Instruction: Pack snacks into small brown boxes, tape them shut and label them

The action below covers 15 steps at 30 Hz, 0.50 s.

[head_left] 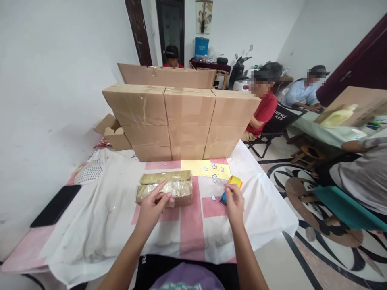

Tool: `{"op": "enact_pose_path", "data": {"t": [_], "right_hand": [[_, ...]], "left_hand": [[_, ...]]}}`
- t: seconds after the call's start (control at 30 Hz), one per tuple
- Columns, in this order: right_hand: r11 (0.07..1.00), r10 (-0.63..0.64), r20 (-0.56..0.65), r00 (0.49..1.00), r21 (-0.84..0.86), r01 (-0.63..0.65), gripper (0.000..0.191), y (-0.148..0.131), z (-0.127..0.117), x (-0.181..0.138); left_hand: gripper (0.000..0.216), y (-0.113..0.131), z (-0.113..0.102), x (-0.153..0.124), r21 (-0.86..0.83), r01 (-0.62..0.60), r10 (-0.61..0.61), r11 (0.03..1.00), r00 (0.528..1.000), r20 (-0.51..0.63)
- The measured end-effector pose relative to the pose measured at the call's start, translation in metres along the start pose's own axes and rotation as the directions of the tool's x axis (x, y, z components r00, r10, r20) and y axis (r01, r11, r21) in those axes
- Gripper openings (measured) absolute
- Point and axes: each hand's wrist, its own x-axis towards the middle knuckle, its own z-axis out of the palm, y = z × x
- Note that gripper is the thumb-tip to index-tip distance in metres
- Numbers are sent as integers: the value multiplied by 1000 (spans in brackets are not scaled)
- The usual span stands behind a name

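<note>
My left hand (155,204) rests on the near edge of a low cardboard box (165,187) wrapped in clear plastic, index finger stretched out over its top and the other fingers curled. My right hand (233,201) is pinched closed beside a small yellow and blue object (233,184) on the table; what its fingertips hold is too small to make out. Several small white pieces (213,176) lie scattered on a yellow sheet (202,168) and on the cloth just beyond that hand.
A wall of stacked cardboard boxes (181,121) stands across the far side of the table (99,225). A black phone (56,205) and a white mesh item (90,172) lie at left. Other people sit behind and at a table (317,131) to the right.
</note>
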Motion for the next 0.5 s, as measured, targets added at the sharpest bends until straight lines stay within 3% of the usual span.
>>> {"op": "enact_pose_path", "data": {"t": [0.03, 0.1, 0.17, 0.3, 0.4, 0.5], "right_hand": [[998, -44, 141, 989, 40, 38, 22, -19, 14, 3], [991, -129, 403, 906, 92, 100, 16, -54, 44, 12], [984, -180, 533, 827, 90, 156, 12, -80, 73, 22], [978, -152, 655, 740, -10, 209, 6, -104, 117, 39], [960, -104, 691, 715, -119, 254, 8, -101, 142, 45], [925, -78, 721, 688, -205, 319, 6, -88, 162, 43]], "left_hand": [[78, -1, 2, 1, -6, -7, 7, 1000, 1000, 14], [77, -3, 6, 4, -17, -19, 19, 1000, 999, 40], [76, -4, 9, 4, -21, -26, 27, 999, 998, 55], [80, -8, 10, 2, -73, -39, 38, 997, 999, -16], [87, -13, 5, 1, -85, -10, -2, 996, 991, -136], [91, -21, -4, 6, -12, 45, -46, 999, 984, -171]]}}
